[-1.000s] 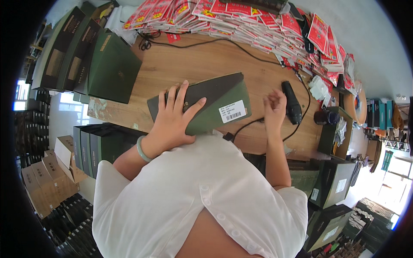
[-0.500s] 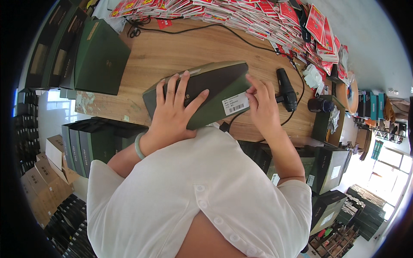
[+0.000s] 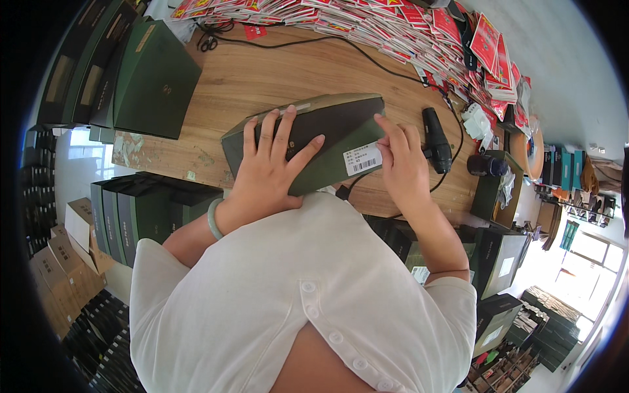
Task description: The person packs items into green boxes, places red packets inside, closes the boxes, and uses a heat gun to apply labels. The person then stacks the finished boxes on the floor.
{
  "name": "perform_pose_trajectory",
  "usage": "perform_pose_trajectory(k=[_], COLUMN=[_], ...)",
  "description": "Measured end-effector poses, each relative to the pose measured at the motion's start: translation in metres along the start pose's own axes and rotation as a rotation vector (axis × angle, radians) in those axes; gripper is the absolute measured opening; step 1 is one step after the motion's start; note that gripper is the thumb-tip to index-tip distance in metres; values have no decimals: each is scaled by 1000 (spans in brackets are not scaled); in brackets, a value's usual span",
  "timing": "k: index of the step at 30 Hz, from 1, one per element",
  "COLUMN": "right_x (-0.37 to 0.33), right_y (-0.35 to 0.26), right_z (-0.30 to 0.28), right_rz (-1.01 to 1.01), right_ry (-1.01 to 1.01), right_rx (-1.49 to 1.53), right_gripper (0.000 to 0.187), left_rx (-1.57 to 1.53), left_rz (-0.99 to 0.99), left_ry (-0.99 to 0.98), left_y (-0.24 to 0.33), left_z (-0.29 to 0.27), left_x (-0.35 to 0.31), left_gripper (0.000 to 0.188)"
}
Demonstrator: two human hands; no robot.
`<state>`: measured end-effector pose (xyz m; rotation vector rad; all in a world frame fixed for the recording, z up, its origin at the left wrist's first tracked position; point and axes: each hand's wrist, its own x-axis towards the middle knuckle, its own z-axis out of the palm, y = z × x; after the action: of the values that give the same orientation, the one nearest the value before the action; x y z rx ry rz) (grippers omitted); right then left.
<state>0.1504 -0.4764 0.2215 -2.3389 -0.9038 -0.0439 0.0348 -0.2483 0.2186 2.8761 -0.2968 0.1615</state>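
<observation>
A dark green shoe box (image 3: 341, 134) is on the table, tilted, with its near side close to my shirt. My left hand (image 3: 265, 164) grips it, the fingers spread across the dark top face and the thumb at the near edge. A white barcode label (image 3: 362, 159) lies on the green side of the box. With thumb and forefinger, my right hand (image 3: 400, 154) pinches the label's upper right corner, its forefinger tip up by the box's right edge. Whether that corner is lifted or stuck down is hidden by the fingertips.
A black hair dryer (image 3: 436, 141) lies right of my right hand, its cord (image 3: 367, 56) looping over the wooden table (image 3: 229, 72). Red printed cards (image 3: 393, 33) are heaped along the far edge. Green boxes (image 3: 157, 82) stand at left, scissors (image 3: 208, 41) behind them.
The box and both hands sit slightly further right in the picture. My right thumb and forefinger stay at the label's corner, and my left hand keeps its hold.
</observation>
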Motion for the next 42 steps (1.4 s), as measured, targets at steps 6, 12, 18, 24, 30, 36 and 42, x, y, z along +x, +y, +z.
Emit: perform_pose_trajectory(k=[6, 12, 18, 24, 30, 36, 42], right_x=[5, 3, -8, -14, -12, -17, -22], right_y=[0, 2, 11, 15, -2, -6, 2], right_z=[-3, -5, -2, 15, 14, 7, 2], right_rz=[-33, -63, 32, 96, 71, 116, 121], right_ry=[-44, -60, 138, 187, 178, 87, 68], right_rx=[-28, 7, 10, 6, -123, -105, 11], right_gripper=[51, 48, 30, 14, 9, 11, 19], left_rx=[-4, -3, 0, 7, 2, -5, 0], left_rz=[-4, 0, -6, 4, 0, 3, -2], left_ry=[3, 14, 4, 14, 16, 22, 13], left_y=[0, 0, 2, 1, 1, 1, 2], left_z=[0, 1, -1, 0, 0, 0, 1], left_x=[0, 0, -1, 0, 0, -1, -1], left_gripper=[100, 101, 101, 100, 100, 100, 101])
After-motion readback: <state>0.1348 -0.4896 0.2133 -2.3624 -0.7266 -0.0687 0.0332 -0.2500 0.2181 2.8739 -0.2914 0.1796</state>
